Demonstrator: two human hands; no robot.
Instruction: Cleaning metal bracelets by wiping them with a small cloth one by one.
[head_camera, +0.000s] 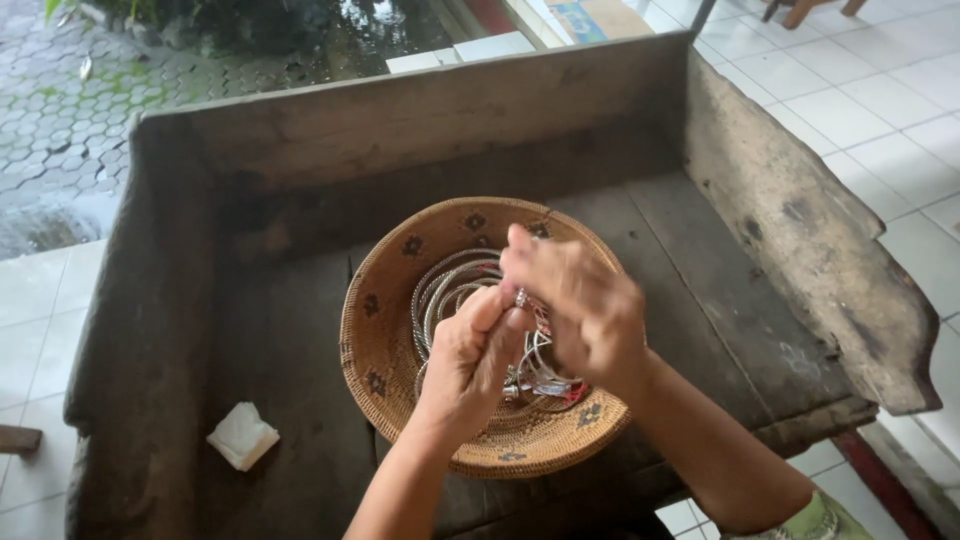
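Where the two hands meet: a small silver piece is pinched between them above the basket; its shape is too small and blurred to make out
Left hand: fingers curled tight, thumb and fingertips pressed on the small silver piece; the forearm runs off the bottom edge
Right hand: fingers bent over the same piece from the other side, blurred, so the exact grip cannot be told; the forearm is cut off at the lower edge, where a bit of green cloth shows
Silver bangles: a bundle of thin metal rings lying inside the basket, just below the hands; partly hidden by both hands; small red bits show at the lower right of the bundle
Woven basket: round, tan, with dark flower marks on its wall; it sits on the table near the front edge; its near rim is crossed by the left wrist
Table: dark worn wood with raised boards at the back and both sides
White folded paper: lying on the table, well apart from the basket, to its left
Floor: pale tiles around the table; wet paving beyond the back board
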